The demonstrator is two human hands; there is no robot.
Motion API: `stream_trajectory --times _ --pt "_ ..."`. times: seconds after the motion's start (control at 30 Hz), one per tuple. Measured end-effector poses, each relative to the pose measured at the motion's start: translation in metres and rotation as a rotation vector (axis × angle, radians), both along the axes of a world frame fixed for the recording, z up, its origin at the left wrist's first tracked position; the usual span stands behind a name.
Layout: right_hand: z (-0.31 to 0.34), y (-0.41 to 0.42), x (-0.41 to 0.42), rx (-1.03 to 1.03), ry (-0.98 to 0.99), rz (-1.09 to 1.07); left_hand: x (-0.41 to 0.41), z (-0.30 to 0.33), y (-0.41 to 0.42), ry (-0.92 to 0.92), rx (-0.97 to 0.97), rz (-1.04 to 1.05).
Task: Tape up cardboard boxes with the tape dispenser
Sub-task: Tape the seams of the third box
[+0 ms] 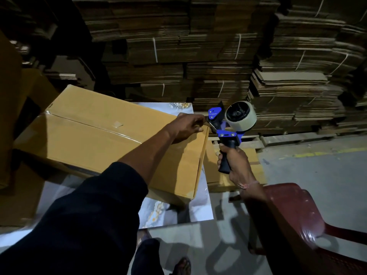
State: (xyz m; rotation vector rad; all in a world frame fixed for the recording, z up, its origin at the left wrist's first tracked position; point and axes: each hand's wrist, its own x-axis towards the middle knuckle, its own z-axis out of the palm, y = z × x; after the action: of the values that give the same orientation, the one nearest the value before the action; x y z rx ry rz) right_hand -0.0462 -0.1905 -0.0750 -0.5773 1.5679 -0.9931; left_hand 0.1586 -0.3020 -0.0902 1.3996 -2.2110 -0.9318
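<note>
A closed brown cardboard box [95, 132] lies on a marble-patterned table top [174, 213], its centre seam covered by clear tape. My right hand [236, 163] grips the black handle of a blue tape dispenser [224, 126], held just off the box's right end with its pale tape roll [241, 116] on the far side. My left hand [186, 127] rests on the box's top right edge and pinches the tape end at the dispenser's mouth.
Tall stacks of flattened cardboard [198, 52] fill the background, on wooden pallets [288, 139]. A second brown box [216, 175] sits lower, right of the table. A red plastic chair [294, 215] stands at my right. More boxes [12, 96] are at the left.
</note>
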Motion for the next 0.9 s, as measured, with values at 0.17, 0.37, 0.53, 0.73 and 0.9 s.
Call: stream_trajectory --times 0.17,0.37,0.53,0.73,0.9 --pt "0.001 0.013 0.017 -0.014 -0.035 -0.066 -0.004 -0.004 0.0 0.014 -0.065 0.039" --pt "0.0 0.028 0.03 -0.06 -0.026 -0.113 -0.003 -0.01 0.004 0.045 -0.075 0.036" --pt "-0.001 0.056 0.03 -0.068 0.011 -0.117 -0.003 -0.011 0.002 0.014 -0.093 0.024" --pt "-0.013 0.096 0.038 -0.084 0.044 -0.093 -0.003 -0.013 0.0 0.059 -0.092 0.031" --pt "-0.017 0.118 0.048 -0.091 -0.024 -0.133 -0.002 -0.018 0.001 0.074 -0.083 0.044"
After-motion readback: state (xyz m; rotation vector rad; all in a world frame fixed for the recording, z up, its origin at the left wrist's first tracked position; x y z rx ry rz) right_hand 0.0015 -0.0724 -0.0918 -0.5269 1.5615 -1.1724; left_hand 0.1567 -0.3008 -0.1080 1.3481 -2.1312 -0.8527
